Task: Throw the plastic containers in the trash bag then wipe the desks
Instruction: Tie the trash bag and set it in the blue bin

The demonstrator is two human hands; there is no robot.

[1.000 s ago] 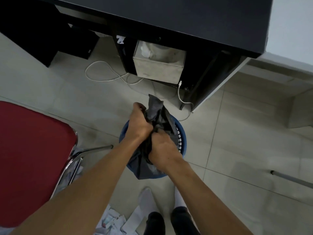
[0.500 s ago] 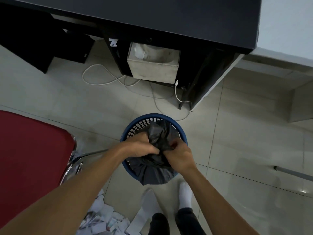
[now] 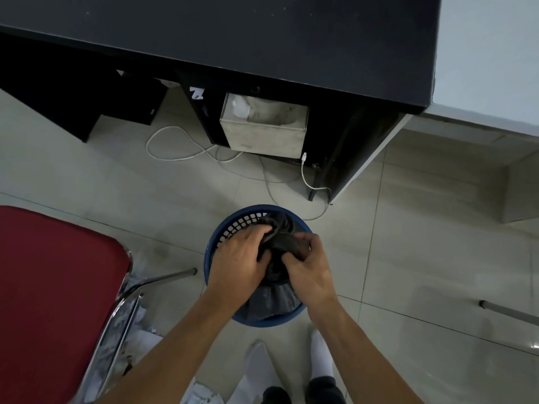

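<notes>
Fingers [image 3: 260,232] of the left hand [image 3: 237,259] are curled tight over the bunched neck of the dark trash bag [image 3: 281,243], thumb pressed in from the near side. The right hand [image 3: 310,271] pinches the same bunch from the other side, fingertips hooked over the top fold and thumb under it. The two hands sit close together, almost touching, with the gathered plastic between them. The bag stands in a round blue mesh basket [image 3: 212,259] on the floor. Its long axis runs upright out of the basket, the closed mouth up and leaning a little toward the desk, the pleated body showing below the wrists on the near side. The basket's far rim is bare of plastic. Both forearms reach in from the bottom edge; white socks [image 3: 256,365] stand just behind the basket. A red chair [image 3: 52,287] sits to the left, its metal leg [image 3: 172,277] ending just beside the basket, paper scraps [image 3: 140,325] under it. Beyond is a black desk [image 3: 233,39], with a grey box [image 3: 264,134] beneath and a white cable [image 3: 175,154] looped on the tiles. A white desk [image 3: 490,53] adjoins at right.
</notes>
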